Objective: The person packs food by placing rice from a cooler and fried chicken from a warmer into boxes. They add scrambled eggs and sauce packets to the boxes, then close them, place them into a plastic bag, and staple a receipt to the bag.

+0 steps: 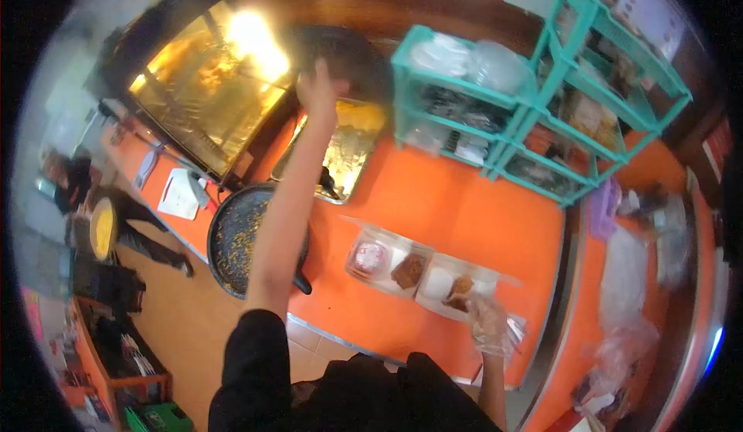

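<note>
My left hand (319, 90) is stretched out at the far end of my raised arm, bare, with fingers apart, beside the lit glass display case (209, 84) and above a metal tray (348, 153). My right hand (489, 325) wears a clear plastic glove and is at the near edge of an open food box (484, 281), close to brown fried pieces (460, 293); its fingertips are blurred. Left of that box stands another open box (375, 281) with a wrapped round item (371, 257) and a brown fried piece (407, 271).
A black pan (232, 242) with crumbs lies under my left forearm. Left of it are a white board (180, 193) and a knife (203, 195). Green shelves (464, 91) hold plastic packs. Another person (73, 176) stands at the far left.
</note>
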`<state>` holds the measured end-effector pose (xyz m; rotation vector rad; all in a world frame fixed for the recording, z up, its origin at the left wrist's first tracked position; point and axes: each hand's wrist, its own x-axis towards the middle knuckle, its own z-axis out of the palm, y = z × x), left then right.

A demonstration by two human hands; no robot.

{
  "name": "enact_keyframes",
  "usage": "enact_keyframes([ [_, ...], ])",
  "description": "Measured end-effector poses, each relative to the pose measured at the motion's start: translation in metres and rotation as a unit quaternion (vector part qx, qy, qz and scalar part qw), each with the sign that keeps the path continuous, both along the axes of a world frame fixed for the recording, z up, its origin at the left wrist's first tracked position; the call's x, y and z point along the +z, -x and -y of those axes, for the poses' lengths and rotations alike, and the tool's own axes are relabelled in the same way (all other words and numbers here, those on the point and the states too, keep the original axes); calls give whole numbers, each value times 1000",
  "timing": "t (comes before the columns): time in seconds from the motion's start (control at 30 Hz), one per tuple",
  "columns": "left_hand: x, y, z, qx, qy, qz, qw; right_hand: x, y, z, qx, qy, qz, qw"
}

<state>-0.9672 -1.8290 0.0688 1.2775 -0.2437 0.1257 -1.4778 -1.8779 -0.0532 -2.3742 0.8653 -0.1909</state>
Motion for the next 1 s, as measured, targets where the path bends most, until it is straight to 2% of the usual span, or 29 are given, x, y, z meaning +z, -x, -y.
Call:
enact_keyframes([
  [0.03,18,-9,18,-56,21,17,998,-18,7,2,-34,-14,55,998],
  [0.07,31,-28,44,1,-3,25,1000,-36,14,3,-64,-26,112,991],
  [0.1,52,-34,57,-29,-57,53,997,-38,19,7,-68,40,90,993],
  [0.13,61,-58,82,-50,-3,46,998,-38,26,8,-70,101,63,990],
  [0.17,75,-73,97,-57,-86,35,994,-31,28,8,-91,92,90,987],
  [0.23,68,-147,129,-65,-113,11,991,-10,20,8,-130,85,155,976],
  [0.27,92,-107,128,-47,-252,38,966,-15,21,6,-138,36,177,974],
  [0.3,111,-63,126,11,-318,78,945,-24,22,4,-143,-12,202,969],
  [0.33,74,-215,164,210,-549,286,756,-31,21,2,-148,-59,227,961],
  [0.4,79,-129,157,376,-491,418,666,-40,20,-3,-169,-80,226,956],
  [0.43,86,-118,152,313,-523,451,652,-42,19,-6,-178,-91,226,953],
  [0.5,97,-111,148,187,-572,511,614,-45,13,-10,-246,-281,232,898],
  [0.53,95,-115,151,152,-582,488,632,-43,9,-12,-277,-370,232,856],
  [0.57,93,-120,155,116,-591,466,648,-39,4,-11,-177,-262,220,923],
  [0.6,92,-124,161,79,-596,445,664,-30,-3,-8,-73,-145,201,966],
  [0.63,89,-116,158,117,-520,479,698,-24,-8,-9,29,-24,173,984],
  [0.67,86,-109,154,152,-437,506,728,-44,-14,-17,39,-14,155,987],
  [0.7,99,-134,144,162,-476,628,594,-75,-21,-26,48,-4,135,990],
  [0.77,102,-20,100,22,-365,502,784,-112,-28,-39,89,87,166,978],
  [0.8,105,39,78,-28,-282,430,857,-110,-35,-46,57,139,158,976],
  [0.83,99,36,62,-29,-261,485,834,-105,-42,-51,25,190,146,970],
  [0.9,71,208,23,-14,-182,370,911,-76,-38,-48,-20,166,92,982],
  [0.93,42,250,4,-38,-175,418,890,-43,-38,-40,-40,95,58,993],
  [1.0,-24,319,-23,-142,-209,532,808,-38,-40,-37,-68,-8,59,996],
])
